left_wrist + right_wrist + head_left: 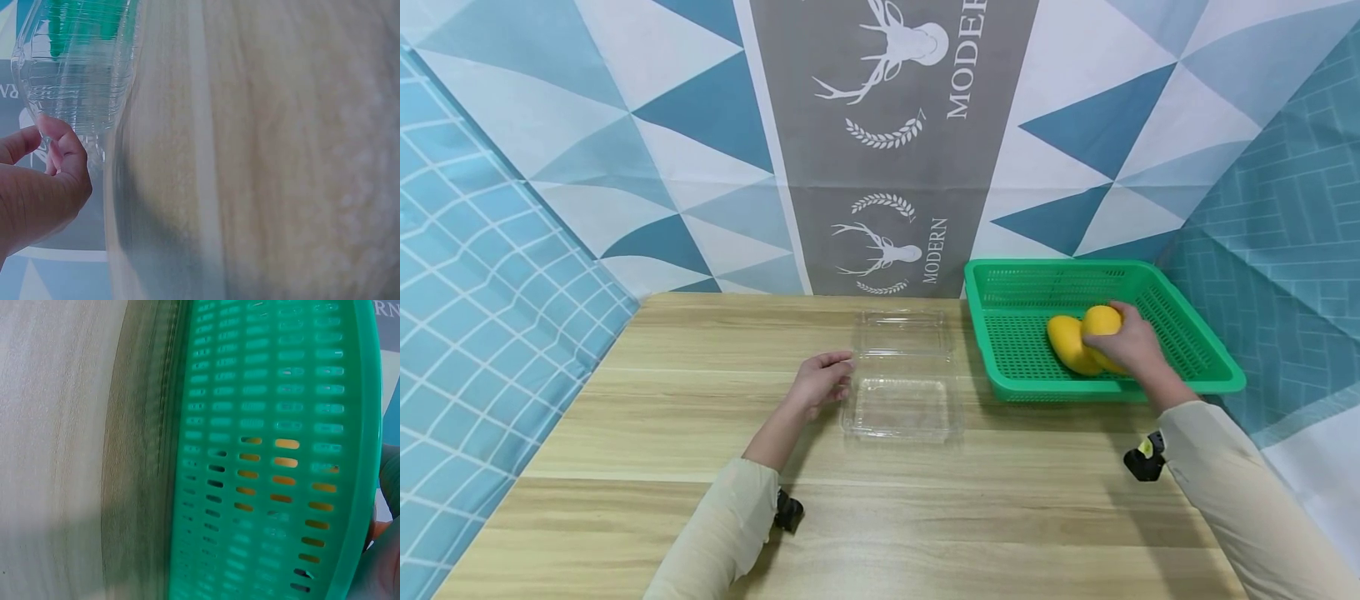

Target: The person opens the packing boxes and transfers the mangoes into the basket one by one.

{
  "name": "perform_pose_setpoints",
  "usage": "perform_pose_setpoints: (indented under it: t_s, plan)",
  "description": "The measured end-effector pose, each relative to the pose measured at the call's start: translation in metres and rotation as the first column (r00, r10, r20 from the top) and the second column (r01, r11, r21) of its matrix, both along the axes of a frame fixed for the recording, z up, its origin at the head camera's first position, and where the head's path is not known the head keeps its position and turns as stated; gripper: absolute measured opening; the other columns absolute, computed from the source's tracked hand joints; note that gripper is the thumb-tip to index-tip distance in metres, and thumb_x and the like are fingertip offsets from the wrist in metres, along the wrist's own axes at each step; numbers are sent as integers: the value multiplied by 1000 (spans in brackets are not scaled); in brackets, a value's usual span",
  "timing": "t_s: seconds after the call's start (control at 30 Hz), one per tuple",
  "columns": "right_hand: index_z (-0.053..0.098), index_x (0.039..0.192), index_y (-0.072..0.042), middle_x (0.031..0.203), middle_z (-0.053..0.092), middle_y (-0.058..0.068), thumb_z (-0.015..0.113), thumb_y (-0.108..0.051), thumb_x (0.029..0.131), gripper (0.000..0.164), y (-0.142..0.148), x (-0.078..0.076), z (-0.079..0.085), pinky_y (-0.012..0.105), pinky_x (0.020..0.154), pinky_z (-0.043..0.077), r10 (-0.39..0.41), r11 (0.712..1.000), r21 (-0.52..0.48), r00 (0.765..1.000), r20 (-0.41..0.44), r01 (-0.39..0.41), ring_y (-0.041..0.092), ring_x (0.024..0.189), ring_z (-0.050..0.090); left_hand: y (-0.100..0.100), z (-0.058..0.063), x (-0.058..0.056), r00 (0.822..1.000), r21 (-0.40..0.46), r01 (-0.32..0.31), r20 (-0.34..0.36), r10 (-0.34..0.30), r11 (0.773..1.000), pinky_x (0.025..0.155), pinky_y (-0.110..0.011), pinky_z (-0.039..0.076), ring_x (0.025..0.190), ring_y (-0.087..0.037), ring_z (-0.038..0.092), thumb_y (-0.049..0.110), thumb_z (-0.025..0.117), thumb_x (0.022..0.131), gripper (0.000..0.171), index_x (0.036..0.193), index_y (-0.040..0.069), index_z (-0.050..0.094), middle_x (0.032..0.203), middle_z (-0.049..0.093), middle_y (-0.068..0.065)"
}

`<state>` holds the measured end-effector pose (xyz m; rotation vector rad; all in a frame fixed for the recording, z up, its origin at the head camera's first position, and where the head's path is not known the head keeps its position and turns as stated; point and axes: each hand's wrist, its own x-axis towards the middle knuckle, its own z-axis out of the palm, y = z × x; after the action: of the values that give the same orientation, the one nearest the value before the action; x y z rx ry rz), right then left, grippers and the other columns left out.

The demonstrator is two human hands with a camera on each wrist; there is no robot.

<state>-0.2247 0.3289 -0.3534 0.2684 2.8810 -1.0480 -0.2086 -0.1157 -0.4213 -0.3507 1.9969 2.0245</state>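
Observation:
A clear plastic clamshell box [902, 408] lies opened out on the table, its lid half toward the wall. At its left side, my left hand [822, 385] pinches the edge between thumb and fingers, as the left wrist view shows on the box [78, 81]. Inside a green slotted basket [1105, 387], my right hand [1135, 340] grips a yellow mango [1101, 322], thumb on one side and fingers over the far side. Another mango [1069, 345] lies against it on the left, and more yellow shows beneath. The basket wall [347, 425] hides most of the right hand in the right wrist view.
The wood-grain table [895, 517] runs back to a patterned wall cloth [700, 150]. Blue cloths hang at both sides; the right one [1292, 250] is close to the basket. The basket stands at the table's back right, its rim raised all round.

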Motion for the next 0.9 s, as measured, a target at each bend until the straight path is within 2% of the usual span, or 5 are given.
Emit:
perform_pose_setpoints:
  t_s: [0.5, 0.9]
  plan:
    - [2, 147, 4, 131, 26, 41, 57, -31, 89, 88, 10, -1, -2, 47, 69, 48, -35, 999, 1, 999, 22, 35, 49, 106, 39, -1, 1, 0, 1000, 4, -2, -3, 2, 1000, 56, -16, 48, 70, -9, 51, 7, 54, 92, 38, 128, -2, 50, 92, 52, -2]
    - [3, 146, 6, 133, 25, 41, 59, -30, 88, 88, 23, -5, -9, 53, 75, 47, -52, 999, -6, 998, 19, 52, 51, 109, 38, -1, 1, 1, 1000, 4, 6, -2, -6, 1000, 57, -17, 48, 71, -9, 50, 7, 54, 92, 38, 129, -1, 49, 93, 51, -3]
